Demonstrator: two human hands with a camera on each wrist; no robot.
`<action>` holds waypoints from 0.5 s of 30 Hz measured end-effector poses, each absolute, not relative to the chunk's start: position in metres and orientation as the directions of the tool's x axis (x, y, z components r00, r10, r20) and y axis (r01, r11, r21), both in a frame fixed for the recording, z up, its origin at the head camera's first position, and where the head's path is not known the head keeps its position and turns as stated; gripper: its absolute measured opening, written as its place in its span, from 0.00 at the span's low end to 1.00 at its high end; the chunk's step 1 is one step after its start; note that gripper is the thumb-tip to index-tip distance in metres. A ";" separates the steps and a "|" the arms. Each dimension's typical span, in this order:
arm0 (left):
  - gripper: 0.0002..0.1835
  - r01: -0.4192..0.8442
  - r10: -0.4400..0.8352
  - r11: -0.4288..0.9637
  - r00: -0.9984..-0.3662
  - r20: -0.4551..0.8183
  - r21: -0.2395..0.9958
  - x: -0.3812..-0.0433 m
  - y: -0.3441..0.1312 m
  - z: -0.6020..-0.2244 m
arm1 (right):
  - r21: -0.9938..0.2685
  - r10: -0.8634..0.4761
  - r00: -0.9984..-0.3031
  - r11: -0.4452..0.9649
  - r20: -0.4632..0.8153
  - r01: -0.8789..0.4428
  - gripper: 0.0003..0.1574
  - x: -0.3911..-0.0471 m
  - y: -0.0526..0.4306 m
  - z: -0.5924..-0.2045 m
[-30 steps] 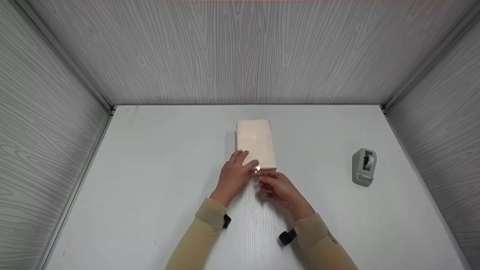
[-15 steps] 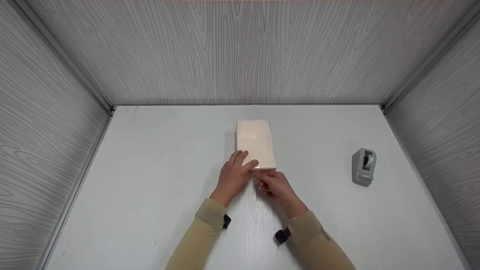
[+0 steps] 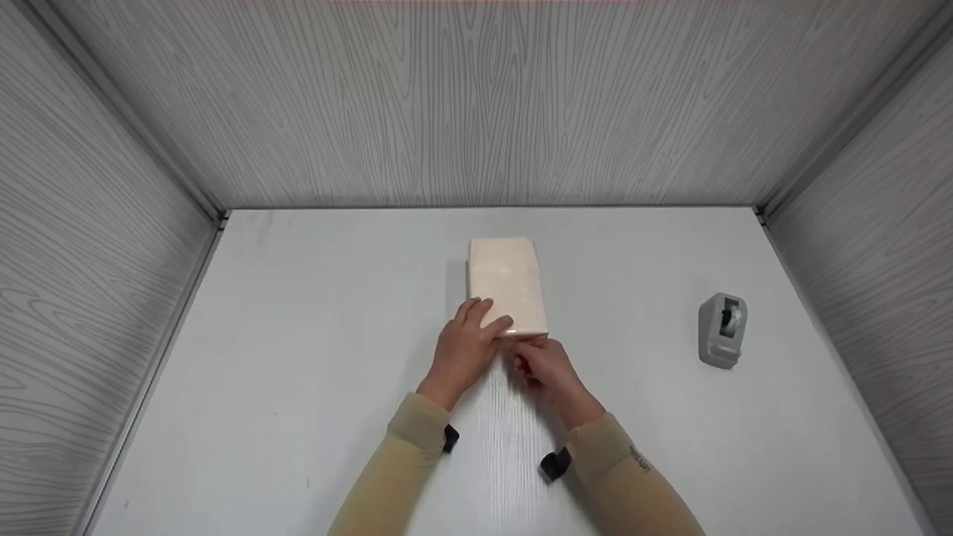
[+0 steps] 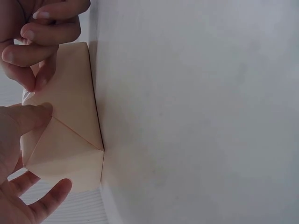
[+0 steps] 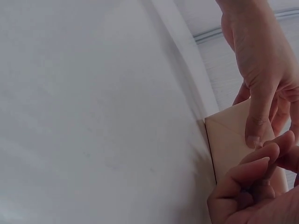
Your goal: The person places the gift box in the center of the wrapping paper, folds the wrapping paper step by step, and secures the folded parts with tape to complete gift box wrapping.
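Note:
A box wrapped in cream paper [image 3: 508, 279] lies on the white table, its near end facing me. In the left wrist view that end shows paper folded into triangular flaps [image 4: 67, 142]. My left hand [image 3: 461, 350] grips the box at its left near corner, fingers over the top and side, thumb [image 4: 35, 114] pressed against the folded end. Close beside that thumb, my right hand [image 3: 549, 368] pinches a small piece of clear tape [image 4: 28, 95] between thumb and forefinger, right at the box's near edge. The fingertips partly hide the tape.
A grey tape dispenser [image 3: 722, 331] with a roll in it stands on the right side of the white table [image 3: 335, 298]. Grey wood-grain panels [image 3: 476, 104] rise at the back and both sides.
My right hand has shifted slightly left and forward, bringing the pinched tape against the box's near end. The left hand and the box have stayed in place.

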State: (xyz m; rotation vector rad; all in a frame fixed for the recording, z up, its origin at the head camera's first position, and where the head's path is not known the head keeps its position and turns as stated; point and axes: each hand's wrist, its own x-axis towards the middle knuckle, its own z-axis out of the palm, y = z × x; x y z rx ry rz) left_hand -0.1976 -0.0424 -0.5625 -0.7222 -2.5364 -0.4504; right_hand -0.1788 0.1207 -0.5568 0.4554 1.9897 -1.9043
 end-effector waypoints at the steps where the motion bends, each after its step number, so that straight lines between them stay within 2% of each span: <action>1: 0.14 0.561 0.408 0.808 -0.755 0.514 0.182 -0.198 -0.042 -0.562 | -0.885 -0.005 -0.885 0.037 -0.465 0.465 0.12 -0.179 0.121 -0.557; 9: 0.13 0.559 0.411 0.809 -0.759 0.506 0.182 -0.197 -0.042 -0.563 | -0.872 0.030 -0.872 -0.020 -0.489 0.489 0.09 -0.180 0.118 -0.555; 15: 0.12 0.570 0.412 0.789 -0.767 0.491 0.228 -0.197 -0.044 -0.562 | -0.870 0.050 -0.869 -0.033 -0.493 0.491 0.13 -0.182 0.115 -0.555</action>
